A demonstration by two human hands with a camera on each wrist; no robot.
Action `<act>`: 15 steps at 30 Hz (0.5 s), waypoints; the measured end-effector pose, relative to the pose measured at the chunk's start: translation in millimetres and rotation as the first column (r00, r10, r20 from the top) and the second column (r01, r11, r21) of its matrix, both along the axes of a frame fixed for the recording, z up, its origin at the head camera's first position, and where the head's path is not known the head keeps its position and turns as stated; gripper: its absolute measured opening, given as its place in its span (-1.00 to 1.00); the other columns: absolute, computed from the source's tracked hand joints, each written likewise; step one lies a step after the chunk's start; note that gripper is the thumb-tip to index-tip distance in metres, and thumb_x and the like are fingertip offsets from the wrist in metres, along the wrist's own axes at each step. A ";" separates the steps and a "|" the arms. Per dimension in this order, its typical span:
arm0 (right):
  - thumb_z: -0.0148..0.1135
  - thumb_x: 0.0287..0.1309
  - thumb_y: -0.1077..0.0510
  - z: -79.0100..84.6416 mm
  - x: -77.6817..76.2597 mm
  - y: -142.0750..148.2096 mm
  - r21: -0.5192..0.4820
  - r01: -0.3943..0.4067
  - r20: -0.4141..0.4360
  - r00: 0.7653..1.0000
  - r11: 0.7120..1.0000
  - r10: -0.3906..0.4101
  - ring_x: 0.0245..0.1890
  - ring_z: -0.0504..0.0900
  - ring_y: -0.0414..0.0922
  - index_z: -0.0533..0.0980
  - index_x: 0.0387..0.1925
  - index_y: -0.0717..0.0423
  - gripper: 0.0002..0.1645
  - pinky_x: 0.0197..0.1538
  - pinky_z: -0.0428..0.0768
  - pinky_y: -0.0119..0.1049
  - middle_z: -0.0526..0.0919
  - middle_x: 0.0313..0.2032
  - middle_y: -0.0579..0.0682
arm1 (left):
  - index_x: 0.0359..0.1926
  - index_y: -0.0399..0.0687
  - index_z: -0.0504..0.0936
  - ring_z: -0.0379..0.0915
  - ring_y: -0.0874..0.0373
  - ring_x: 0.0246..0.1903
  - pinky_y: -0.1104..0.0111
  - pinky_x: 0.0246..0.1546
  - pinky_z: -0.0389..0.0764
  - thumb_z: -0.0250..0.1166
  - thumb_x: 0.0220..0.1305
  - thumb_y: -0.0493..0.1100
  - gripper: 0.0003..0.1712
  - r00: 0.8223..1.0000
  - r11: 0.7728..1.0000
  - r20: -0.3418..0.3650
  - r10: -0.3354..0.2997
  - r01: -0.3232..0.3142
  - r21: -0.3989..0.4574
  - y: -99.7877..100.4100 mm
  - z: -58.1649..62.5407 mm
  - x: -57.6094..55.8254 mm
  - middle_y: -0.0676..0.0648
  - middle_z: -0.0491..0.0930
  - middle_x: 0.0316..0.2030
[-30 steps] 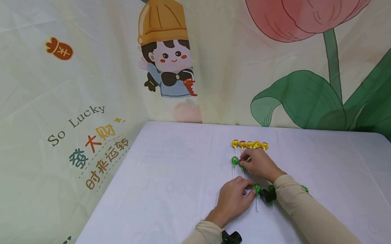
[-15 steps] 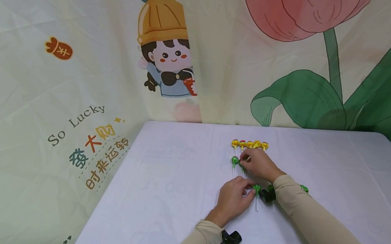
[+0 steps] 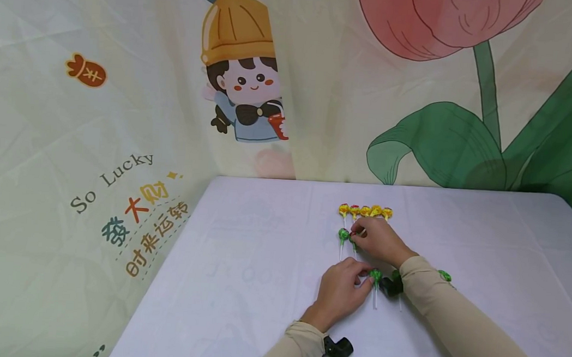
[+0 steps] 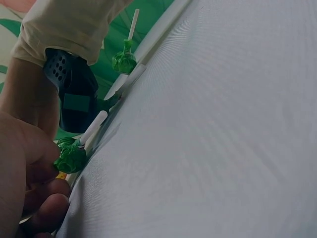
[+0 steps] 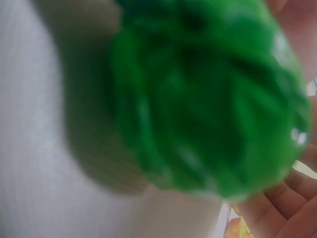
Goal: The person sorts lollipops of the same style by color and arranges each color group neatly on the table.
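Pinched at its wrapped head, a green lollipop is between the thumb and forefinger of my left hand; its white stick points toward me. The left wrist view shows this green head against the fingers, close to the cloth. Farther back, my right hand pinches another green lollipop, partly hidden by the fingertips. Just left of that one lies a green lollipop. A large, blurred green wrapper fills much of the right wrist view, with right-hand fingers beyond it.
Several yellow lollipops lie in a row at the back of the white-covered table. More green lollipops lie under the right forearm, one green head showing beyond the sleeve. A printed curtain hangs behind.
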State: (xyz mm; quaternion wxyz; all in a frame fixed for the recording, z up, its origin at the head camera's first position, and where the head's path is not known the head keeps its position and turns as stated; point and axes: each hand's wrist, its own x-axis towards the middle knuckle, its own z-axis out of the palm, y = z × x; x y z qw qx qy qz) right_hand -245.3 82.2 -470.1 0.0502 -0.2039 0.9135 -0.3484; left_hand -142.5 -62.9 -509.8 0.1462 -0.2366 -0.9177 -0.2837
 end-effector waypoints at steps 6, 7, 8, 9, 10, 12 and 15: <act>0.39 0.21 0.23 -0.7 -0.3 1.0 -0.001 -0.001 -0.016 1.000 1.000 0.001 -0.25 0.67 -0.12 0.66 -0.18 0.16 -0.85 -0.12 0.68 -0.19 0.70 -0.25 -0.03 | -0.12 0.13 0.75 0.34 0.48 -0.44 0.62 -0.42 0.32 0.35 0.29 -0.03 -0.83 1.000 1.000 0.005 0.003 -0.003 -0.001 0.6 0.7 -0.1 0.18 0.57 -0.34; 0.39 0.20 0.24 -0.5 -0.2 1.0 -0.001 0.001 -0.015 1.000 1.000 -0.001 -0.25 0.67 -0.12 0.66 -0.18 0.16 -0.85 -0.12 0.68 -0.19 0.70 -0.25 -0.03 | -0.12 0.13 0.75 0.34 0.48 -0.44 0.62 -0.42 0.32 0.35 0.29 -0.03 -0.83 1.000 1.000 0.005 0.003 -0.003 -0.001 0.6 0.8 -0.1 0.18 0.57 -0.34; 0.39 0.20 0.24 -0.3 -0.1 0.9 -0.002 0.003 -0.015 1.000 1.000 -0.003 -0.25 0.67 -0.12 0.66 -0.18 0.16 -0.85 -0.12 0.68 -0.19 0.70 -0.25 -0.03 | -0.13 0.13 0.75 0.34 0.48 -0.44 0.62 -0.42 0.32 0.35 0.28 -0.03 -0.83 1.000 1.000 0.005 0.004 -0.004 -0.002 0.6 0.8 -0.1 0.18 0.57 -0.34; 0.39 0.20 0.24 -0.3 0.0 0.7 -0.001 0.004 -0.016 1.000 1.000 -0.004 -0.25 0.67 -0.12 0.66 -0.18 0.16 -0.85 -0.12 0.68 -0.19 0.70 -0.25 -0.03 | -0.13 0.13 0.75 0.34 0.48 -0.44 0.62 -0.41 0.32 0.36 0.28 -0.03 -0.83 1.000 1.000 0.005 0.005 -0.005 -0.001 0.6 0.9 -0.1 0.18 0.57 -0.34; 0.39 0.20 0.24 -0.4 0.0 0.5 -0.001 0.004 -0.015 1.000 1.000 -0.004 -0.25 0.66 -0.12 0.66 -0.18 0.16 -0.85 -0.12 0.68 -0.19 0.70 -0.25 -0.03 | -0.13 0.13 0.75 0.34 0.48 -0.45 0.62 -0.42 0.32 0.36 0.28 -0.04 -0.83 1.000 1.000 0.005 0.005 -0.005 0.000 0.6 0.9 -0.1 0.18 0.57 -0.35; 0.39 0.21 0.23 -1.0 0.0 -0.1 -0.002 0.006 -0.015 1.000 1.000 -0.006 -0.24 0.66 -0.12 0.66 -0.18 0.15 -0.85 -0.11 0.68 -0.19 0.69 -0.25 -0.04 | -0.13 0.13 0.75 0.34 0.48 -0.45 0.62 -0.42 0.32 0.36 0.28 -0.04 -0.84 1.000 1.000 0.006 0.006 -0.006 0.003 0.4 0.9 -0.1 0.17 0.57 -0.35; 0.38 0.22 0.22 -2.6 -0.1 -0.4 -0.002 0.003 -0.020 1.000 1.000 -0.003 -0.23 0.66 -0.12 0.66 -0.17 0.14 -0.85 -0.09 0.68 -0.19 0.69 -0.24 -0.04 | -0.13 0.13 0.75 0.34 0.48 -0.45 0.62 -0.42 0.32 0.36 0.28 -0.04 -0.84 1.000 1.000 0.014 0.007 -0.007 0.007 0.4 0.8 -0.1 0.17 0.57 -0.35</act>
